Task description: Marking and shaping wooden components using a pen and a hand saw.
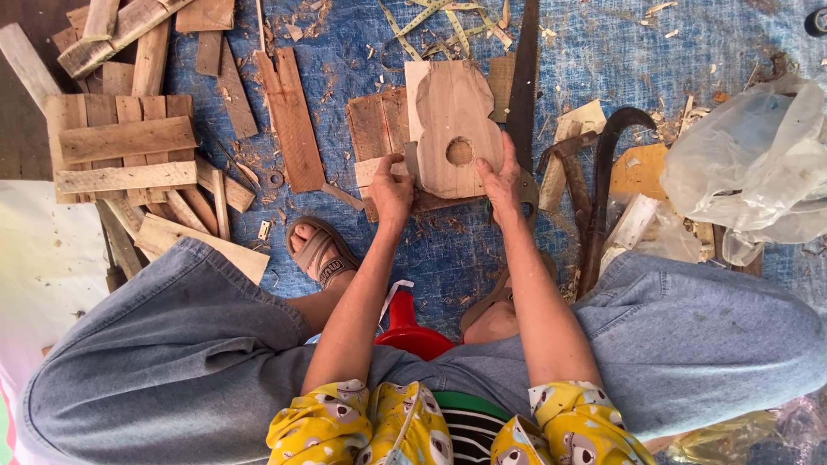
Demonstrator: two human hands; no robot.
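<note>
A flat wooden cut-out shaped like a small guitar body, with a round hole near its lower half, lies on a dark wooden board on the blue mat. My left hand pinches its lower left edge. My right hand presses flat on its lower right edge. I sit on a red stool with my knees spread and my sandalled feet on the mat.
A hand saw lies right of the cut-out, with a hammer and a curved dark blade beyond. Stacked wood slats and a reddish plank lie left. A yellow tape measure and a plastic bag are nearby.
</note>
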